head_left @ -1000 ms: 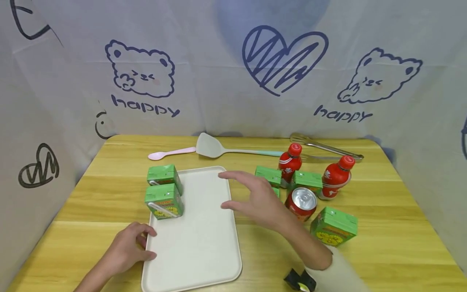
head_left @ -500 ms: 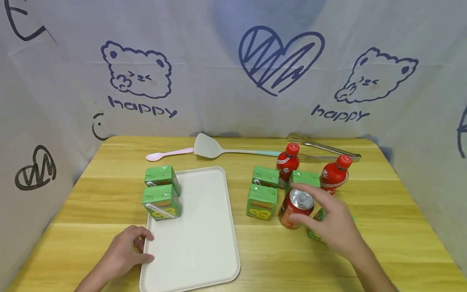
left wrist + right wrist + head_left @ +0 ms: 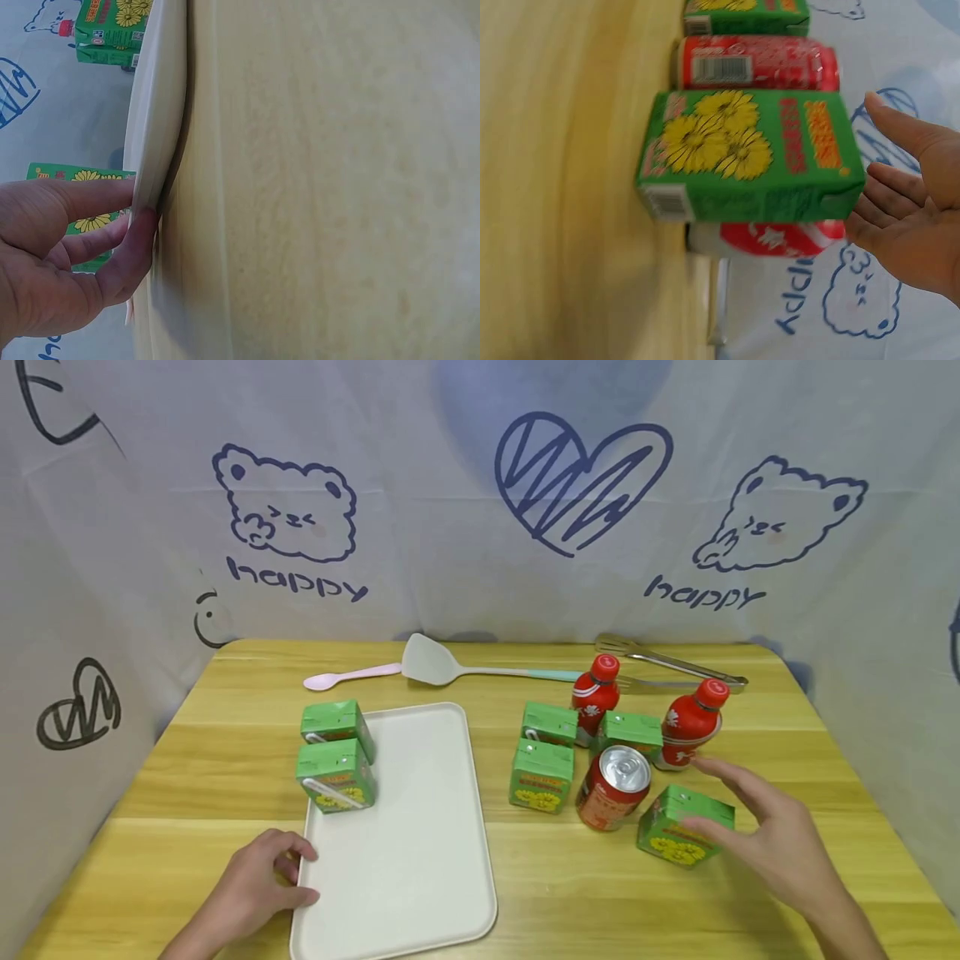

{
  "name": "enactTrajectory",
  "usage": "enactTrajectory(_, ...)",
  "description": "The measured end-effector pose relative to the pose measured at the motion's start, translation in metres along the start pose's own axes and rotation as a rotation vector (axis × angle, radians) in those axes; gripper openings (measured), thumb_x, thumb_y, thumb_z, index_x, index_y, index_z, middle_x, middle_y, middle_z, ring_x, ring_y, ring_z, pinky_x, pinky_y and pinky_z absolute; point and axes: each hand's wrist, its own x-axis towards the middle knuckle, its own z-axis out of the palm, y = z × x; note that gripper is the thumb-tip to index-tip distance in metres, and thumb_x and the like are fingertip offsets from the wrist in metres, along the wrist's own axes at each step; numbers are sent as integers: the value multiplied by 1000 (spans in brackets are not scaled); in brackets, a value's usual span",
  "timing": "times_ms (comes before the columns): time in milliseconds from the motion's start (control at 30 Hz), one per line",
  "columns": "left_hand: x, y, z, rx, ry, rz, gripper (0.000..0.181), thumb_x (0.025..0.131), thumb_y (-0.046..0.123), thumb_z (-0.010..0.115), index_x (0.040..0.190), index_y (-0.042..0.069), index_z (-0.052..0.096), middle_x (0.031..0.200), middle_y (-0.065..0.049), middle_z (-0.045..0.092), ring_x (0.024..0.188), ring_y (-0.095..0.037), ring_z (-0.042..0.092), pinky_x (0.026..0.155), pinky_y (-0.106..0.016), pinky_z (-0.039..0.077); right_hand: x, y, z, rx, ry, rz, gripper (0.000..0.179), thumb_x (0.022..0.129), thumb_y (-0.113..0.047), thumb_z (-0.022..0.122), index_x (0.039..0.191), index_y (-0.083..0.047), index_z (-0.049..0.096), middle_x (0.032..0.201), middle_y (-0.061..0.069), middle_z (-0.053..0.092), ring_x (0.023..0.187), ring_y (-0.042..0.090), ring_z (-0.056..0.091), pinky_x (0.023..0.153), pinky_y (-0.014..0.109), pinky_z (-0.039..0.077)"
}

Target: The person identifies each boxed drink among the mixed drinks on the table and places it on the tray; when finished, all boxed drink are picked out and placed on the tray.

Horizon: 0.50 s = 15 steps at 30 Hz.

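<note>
My left hand (image 3: 258, 881) pinches the left rim of a white rectangular tray (image 3: 405, 877); in the left wrist view, thumb and fingers lie on either side of the tray's edge (image 3: 161, 105). Two green drink cartons with straws, a front one (image 3: 335, 777) and a back one (image 3: 333, 720), stand at the tray's left side. My right hand (image 3: 776, 843) is at the right of another green carton (image 3: 678, 839), thumb and fingers spread apart. The right wrist view has this carton (image 3: 742, 150) with yellow flowers on its face, the palm beyond its top, nothing gripped.
Left of that carton stands a red can (image 3: 611, 793), with several more green cartons (image 3: 542, 777) around it. Two red bottles (image 3: 688, 727) stand behind. Along the back lie a pink spoon (image 3: 352, 676), a spatula (image 3: 431, 662) and metal tongs (image 3: 675, 664), before a cloth backdrop.
My right hand has moved from the tray's right edge rightward, past the can, to the front right carton. The left hand has stayed at the tray's rim.
</note>
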Motion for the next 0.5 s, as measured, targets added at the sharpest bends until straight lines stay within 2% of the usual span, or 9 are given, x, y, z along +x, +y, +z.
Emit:
enactTrajectory(67, 0, 1, 0, -1, 0, -8, 39, 63, 9, 86, 95, 10, 63, 89, -4, 54, 73, -14, 50, 57, -22, 41, -1, 6, 0, -14, -10, 2, 67, 75, -33, 80, 135, -23, 51, 134, 10, 57, 127, 31, 49, 96, 0, 29)
enactTrajectory(100, 0, 0, 0, 0, 0, -7, 39, 63, 9, 86, 95, 10, 63, 89, -4, 55, 73, -14, 50, 57, -22, 41, -2, 8, 0, -19, -17, 5, 68, 75, -34, 80, 135, -20, 51, 134, 11, 57, 123, 37, 50, 95, -1, 29)
enactTrajectory(167, 0, 0, 0, -2, -3, -9, 39, 63, 9, 86, 94, 10, 63, 89, -3, 55, 73, -14, 50, 57, -22, 41, -3, 13, 1, -24, -27, 15, 67, 74, -35, 80, 134, -18, 52, 133, 11, 57, 122, 35, 51, 92, -3, 29)
enactTrajectory(200, 0, 0, 0, -2, -4, -11, 38, 63, 9, 86, 94, 10, 63, 89, -3, 55, 73, -14, 50, 57, -22, 41, -3, 15, 2, -13, -28, 14, 66, 74, -33, 80, 133, -18, 53, 132, 11, 58, 122, 29, 53, 91, -3, 30)
enactTrajectory(300, 0, -1, 0, -3, -9, -8, 39, 64, 10, 86, 95, 10, 63, 89, -3, 55, 73, -14, 50, 57, -22, 41, -6, 21, 6, 16, -21, 1, 60, 75, -28, 81, 128, -17, 57, 126, 8, 62, 116, -1, 53, 86, -5, 29)
enactTrajectory(400, -1, -1, 1, -8, -9, -20, 38, 63, 10, 86, 94, 10, 63, 88, -3, 55, 73, -14, 50, 57, -21, 41, -8, 26, 10, 40, -17, 6, 55, 74, -25, 81, 124, -17, 60, 117, -12, 62, 102, -21, 45, 83, -3, 34)
enactTrajectory(500, -1, -1, 1, -7, -6, -17, 38, 63, 10, 86, 94, 10, 63, 88, -3, 54, 74, -14, 50, 57, -21, 41, -11, 28, 13, 50, -18, 35, 54, 74, -24, 81, 123, -16, 61, 109, -31, 54, 95, -20, 48, 78, 0, 39)
